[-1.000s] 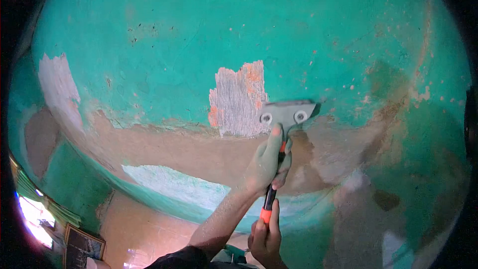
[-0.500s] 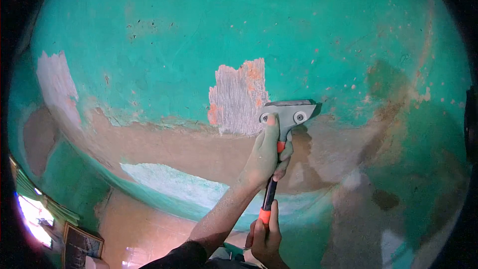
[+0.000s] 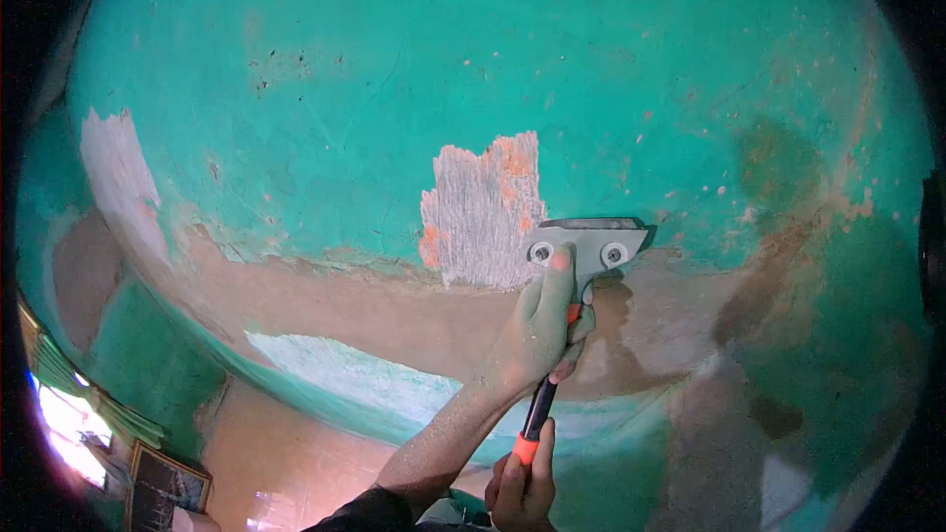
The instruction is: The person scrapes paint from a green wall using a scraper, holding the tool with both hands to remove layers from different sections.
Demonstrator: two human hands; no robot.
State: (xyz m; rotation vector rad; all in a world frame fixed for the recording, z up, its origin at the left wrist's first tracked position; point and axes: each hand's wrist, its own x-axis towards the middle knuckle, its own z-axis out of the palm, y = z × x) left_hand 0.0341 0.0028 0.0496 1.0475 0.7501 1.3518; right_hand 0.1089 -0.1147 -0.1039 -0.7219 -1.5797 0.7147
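A wide paint scraper (image 3: pixel 591 248) with a grey head, two screws and a black-and-orange handle rests its blade against the green painted wall (image 3: pixel 611 69). My left hand (image 3: pixel 545 328) is closed around the upper handle, its thumb pressed on the scraper head near the left screw. Lower down, my right hand (image 3: pixel 522 488) wraps the orange end of the handle. Pale dust covers my left forearm. Directly left of the blade lies a scraped patch (image 3: pixel 481 217), whitish grey with orange spots and ragged edges. The right hand's lower part is cut off by the frame.
Below the green paint runs a band of bare brown plaster (image 3: pixel 365 298). Another scraped patch (image 3: pixel 120 163) is at the far left. A framed picture (image 3: pixel 166 488) and a bright window (image 3: pixel 74 424) with a green curtain are at the lower left.
The whole view has shifted, so wall and scraper appear slightly lower and further right. Against the wall the scraper has barely moved, and both hands keep their grip.
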